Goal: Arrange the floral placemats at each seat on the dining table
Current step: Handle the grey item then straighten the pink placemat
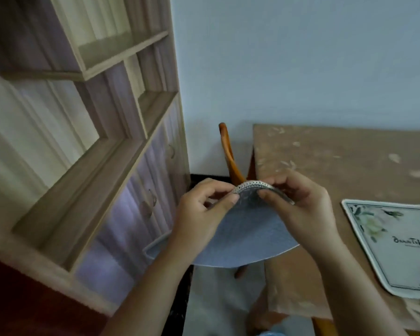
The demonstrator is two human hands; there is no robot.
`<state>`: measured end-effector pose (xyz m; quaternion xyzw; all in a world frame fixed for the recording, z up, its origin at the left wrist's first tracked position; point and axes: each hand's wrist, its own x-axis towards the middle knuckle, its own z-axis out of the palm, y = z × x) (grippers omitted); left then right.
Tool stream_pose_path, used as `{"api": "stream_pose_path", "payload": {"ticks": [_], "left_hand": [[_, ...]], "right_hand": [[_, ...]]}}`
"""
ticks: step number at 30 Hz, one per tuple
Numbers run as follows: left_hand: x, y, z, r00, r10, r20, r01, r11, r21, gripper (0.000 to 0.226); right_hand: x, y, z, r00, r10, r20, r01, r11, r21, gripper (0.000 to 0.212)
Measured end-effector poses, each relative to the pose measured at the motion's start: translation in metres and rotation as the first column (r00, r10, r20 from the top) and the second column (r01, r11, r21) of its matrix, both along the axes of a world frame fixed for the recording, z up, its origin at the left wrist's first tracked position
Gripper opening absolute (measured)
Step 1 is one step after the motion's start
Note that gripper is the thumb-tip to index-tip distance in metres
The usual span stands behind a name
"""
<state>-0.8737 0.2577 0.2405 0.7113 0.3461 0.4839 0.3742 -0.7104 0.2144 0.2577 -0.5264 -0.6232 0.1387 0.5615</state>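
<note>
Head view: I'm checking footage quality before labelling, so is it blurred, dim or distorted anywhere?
Head view: dim and soft overall; the wooden shelf unit bows from wide-angle distortion; the mats held in the left hand and right hand look smeared; the placemat lettering is barely legible.
</note>
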Motion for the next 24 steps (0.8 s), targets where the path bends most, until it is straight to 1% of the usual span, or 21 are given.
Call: {"api": "stream_pose_path", "payload": {"ticks": [3,5,6,8,10,13,19,24], "left_hand": [[0.031,0.041,0.024,0.999,-0.051,-0.016,0.053,0.99,0.127,0.015],[0.049,0.064,0.035,0.996,-0.087,-0.011,0.088,0.983,0.162,0.014],[0.057,0.074,0.038,0.995,-0.1,-0.005,0.099,0.982,0.163,0.018],[0.07,0.094,0.046,0.992,-0.121,0.019,0.116,0.98,0.16,0.028],[0.081,0.113,0.053,0.988,-0.149,0.049,0.141,0.978,0.151,0.03],[0.098,0.144,0.069,0.974,-0.209,0.087,0.194,0.968,0.159,0.03],[0.128,0.205,0.106,0.958,-0.261,0.116,0.225,0.94,0.256,0.03],[0.15,0.262,0.133,0.912,-0.386,0.135,0.341,0.9,0.271,0.025]], "right_hand": [[0.027,0.028,0.015,0.99,-0.099,-0.1,0.102,0.994,0.026,0.037],[0.04,0.045,0.025,0.976,-0.148,-0.159,0.152,0.988,0.012,0.034],[0.045,0.052,0.029,0.97,-0.171,-0.173,0.173,0.985,-0.004,0.032],[0.054,0.065,0.04,0.961,-0.219,-0.167,0.219,0.976,-0.018,0.028],[0.061,0.077,0.052,0.959,-0.243,-0.147,0.246,0.969,0.0,0.025],[0.07,0.098,0.069,0.949,-0.276,-0.153,0.286,0.957,0.047,0.029],[0.086,0.154,0.103,0.922,-0.326,-0.211,0.352,0.931,0.099,0.031],[0.092,0.197,0.129,0.881,-0.42,-0.219,0.455,0.878,0.149,0.028]]}}
